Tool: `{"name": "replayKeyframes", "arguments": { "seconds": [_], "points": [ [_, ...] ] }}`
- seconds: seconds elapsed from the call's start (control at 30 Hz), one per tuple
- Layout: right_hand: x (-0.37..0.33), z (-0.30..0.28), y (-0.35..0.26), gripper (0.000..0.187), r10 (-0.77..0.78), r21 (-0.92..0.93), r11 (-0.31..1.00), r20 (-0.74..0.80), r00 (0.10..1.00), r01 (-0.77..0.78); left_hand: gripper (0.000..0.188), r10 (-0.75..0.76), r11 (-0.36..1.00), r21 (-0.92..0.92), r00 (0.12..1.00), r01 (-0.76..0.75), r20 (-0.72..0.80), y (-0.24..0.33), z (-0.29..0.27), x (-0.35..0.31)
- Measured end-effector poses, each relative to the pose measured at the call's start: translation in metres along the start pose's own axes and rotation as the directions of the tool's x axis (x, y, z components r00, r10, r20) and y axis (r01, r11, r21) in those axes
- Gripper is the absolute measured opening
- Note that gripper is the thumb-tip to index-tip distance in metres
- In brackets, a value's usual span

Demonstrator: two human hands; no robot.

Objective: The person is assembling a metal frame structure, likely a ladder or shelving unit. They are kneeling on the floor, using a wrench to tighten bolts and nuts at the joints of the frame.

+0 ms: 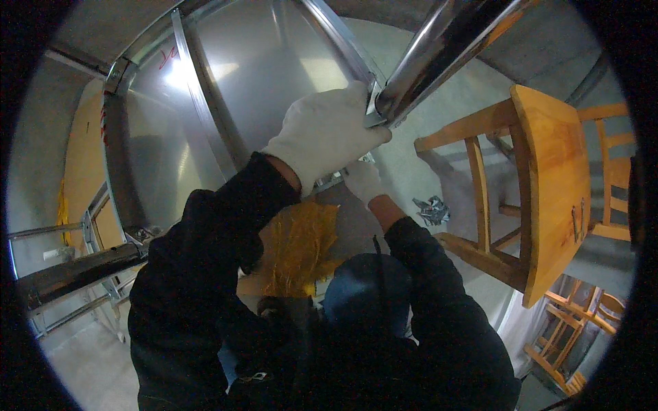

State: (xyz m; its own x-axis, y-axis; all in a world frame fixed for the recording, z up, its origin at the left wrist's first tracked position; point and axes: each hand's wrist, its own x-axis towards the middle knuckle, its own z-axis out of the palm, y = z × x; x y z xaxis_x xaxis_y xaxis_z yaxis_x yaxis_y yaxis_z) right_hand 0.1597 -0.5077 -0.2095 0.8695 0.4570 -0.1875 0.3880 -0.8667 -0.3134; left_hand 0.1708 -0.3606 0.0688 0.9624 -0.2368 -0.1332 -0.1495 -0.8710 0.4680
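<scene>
A metal table lies with the underside of its shiny steel top (253,61) facing me, crossed by metal braces. A round metal leg (439,55) rises from its near right corner. My left hand (325,130), in a white glove, is closed around the metal bracket (375,113) at the foot of that leg. Lower down, my right hand (363,181), also gloved in white, has its fingers closed at the frame's edge (329,181). Whatever its fingertips hold is hidden. Another dark round leg (82,274) sticks out at the left.
A wooden stool or chair (552,192) lies at the right, with small tools on its flat face. More wooden chairs (572,329) stand beyond it. Crumpled silvery wrap (432,210) is on the floor. Brown wrapping (301,246) lies below my hands. Metal frames (89,226) stand left.
</scene>
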Motion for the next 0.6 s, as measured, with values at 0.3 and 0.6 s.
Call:
{"name": "replayKeyframes", "arguments": {
  "seconds": [0.3, 0.6],
  "points": [
    [0.014, 0.003, 0.0, 0.026, -0.187, -0.176, 0.962, 0.129, 0.974, 0.208, 0.063, -0.032, 0.999, 0.034, 0.999, 0.031, 0.008, 0.001, -0.001, 0.0],
    [0.005, 0.0, 0.003, 0.012, -0.322, -0.236, 0.925, -0.067, 0.944, 0.298, 0.062, -0.024, 1.0, 0.02, 1.0, 0.024, -0.005, 0.001, 0.0, 0.0]
  ]
}}
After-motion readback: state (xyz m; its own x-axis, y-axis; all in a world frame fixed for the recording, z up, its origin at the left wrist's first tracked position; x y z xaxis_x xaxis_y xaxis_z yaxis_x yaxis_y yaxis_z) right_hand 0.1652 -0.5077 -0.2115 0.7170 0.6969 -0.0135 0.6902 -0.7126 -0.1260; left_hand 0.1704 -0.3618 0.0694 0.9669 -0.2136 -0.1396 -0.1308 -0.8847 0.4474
